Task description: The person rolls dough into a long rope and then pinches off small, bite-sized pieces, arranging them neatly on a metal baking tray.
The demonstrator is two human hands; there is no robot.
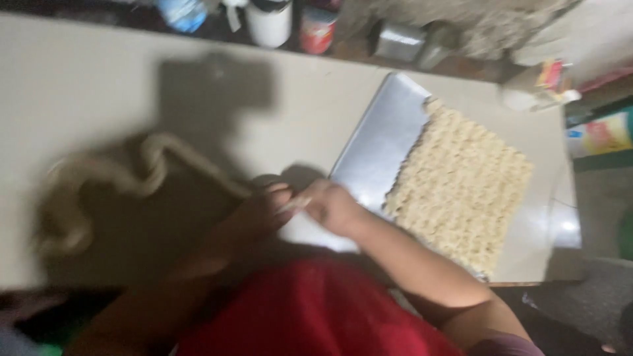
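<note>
A long pale rope of dough (119,171) lies in loops on the light table (79,86), blurred by motion, and runs to my hands. My left hand (260,211) and my right hand (333,204) meet at the table's near edge, both pinching the end of the dough rope between the fingers. Right of my hands a metal tray (382,145) holds a mat of small pale dough pieces (461,184) packed in rows across its right part.
Along the table's far edge stand a white cup (269,23), a red can (316,29), a blue bottle (181,13) and metal containers (399,41). Colourful packages (597,135) lie at the right. My red shirt (310,310) fills the bottom.
</note>
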